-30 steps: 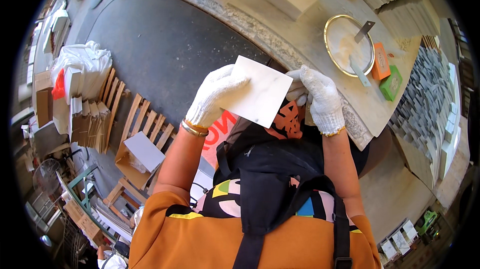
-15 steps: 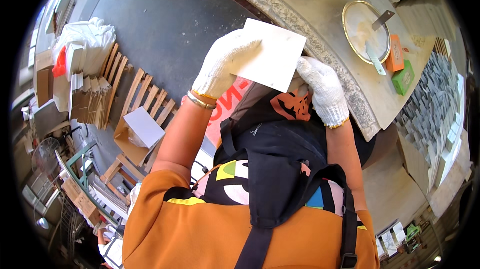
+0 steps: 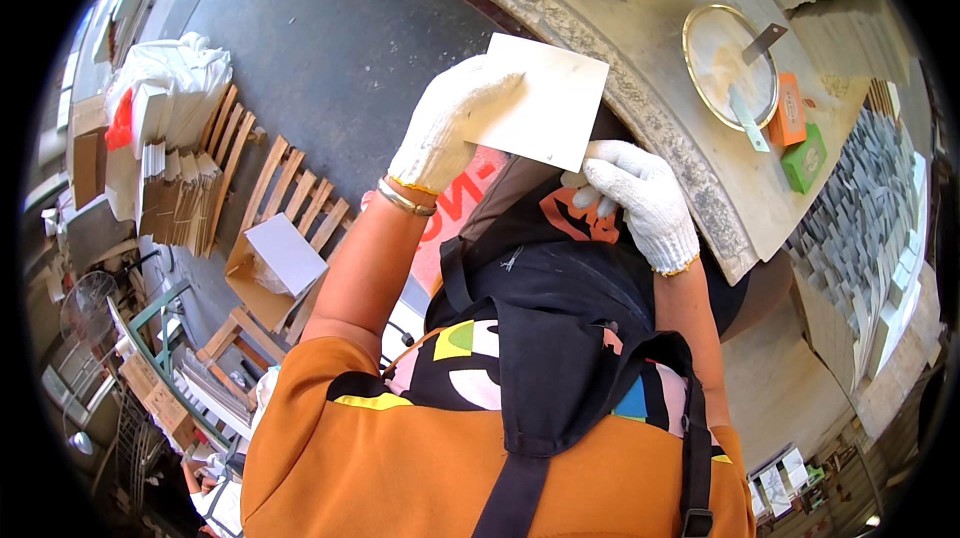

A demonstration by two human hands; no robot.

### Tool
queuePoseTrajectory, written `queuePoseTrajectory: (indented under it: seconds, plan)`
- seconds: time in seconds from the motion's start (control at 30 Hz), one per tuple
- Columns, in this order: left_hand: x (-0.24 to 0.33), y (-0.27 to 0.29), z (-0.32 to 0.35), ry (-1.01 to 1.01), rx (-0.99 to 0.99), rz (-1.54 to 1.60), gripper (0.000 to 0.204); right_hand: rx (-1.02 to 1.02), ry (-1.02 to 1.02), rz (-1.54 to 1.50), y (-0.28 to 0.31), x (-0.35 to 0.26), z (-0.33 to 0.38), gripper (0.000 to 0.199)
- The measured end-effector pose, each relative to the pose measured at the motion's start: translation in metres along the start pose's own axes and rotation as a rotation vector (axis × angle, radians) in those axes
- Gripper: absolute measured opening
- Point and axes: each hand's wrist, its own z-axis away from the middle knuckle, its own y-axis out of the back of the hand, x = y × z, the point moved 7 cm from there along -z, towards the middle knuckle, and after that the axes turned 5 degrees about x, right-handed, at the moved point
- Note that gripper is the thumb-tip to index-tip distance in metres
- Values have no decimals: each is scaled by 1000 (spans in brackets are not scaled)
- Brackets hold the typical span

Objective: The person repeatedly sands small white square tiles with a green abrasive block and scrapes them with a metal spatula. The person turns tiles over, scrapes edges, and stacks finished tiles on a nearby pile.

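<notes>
A square white tile (image 3: 545, 113) is held up in front of my chest, over the edge of a stone worktable (image 3: 690, 188). My left hand (image 3: 440, 133), in a white knit glove, grips the tile's left side with fingers spread over its face. The gloved right hand (image 3: 640, 198) touches the tile's lower right corner with its fingertips. A black apron and an orange shirt fill the lower part of the view.
On the worktable lie a round metal pan (image 3: 730, 63) of pale paste with a scraper, an orange box (image 3: 790, 110) and a green block (image 3: 805, 158). Grey mosaic sheets (image 3: 860, 228) lie at right. Wooden pallets (image 3: 290, 208), an open carton (image 3: 275, 263) and white bags (image 3: 170, 73) stand at left.
The tile and both hands have moved up and toward the worktable. The right hand has slipped from the tile's right edge to its lower right corner.
</notes>
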Motion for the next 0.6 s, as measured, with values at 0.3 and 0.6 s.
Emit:
queuePoseTrajectory:
  seconds: [0.3, 0.6]
  plan:
    - [-13, 9, -4, 77, 58, 112, 28, -1, -11, -34, -2, 0, 6, 37]
    - [-21, -19, 8, 15, 37, 100, 41, 144, 63, -196, -7, -10, 4, 37]
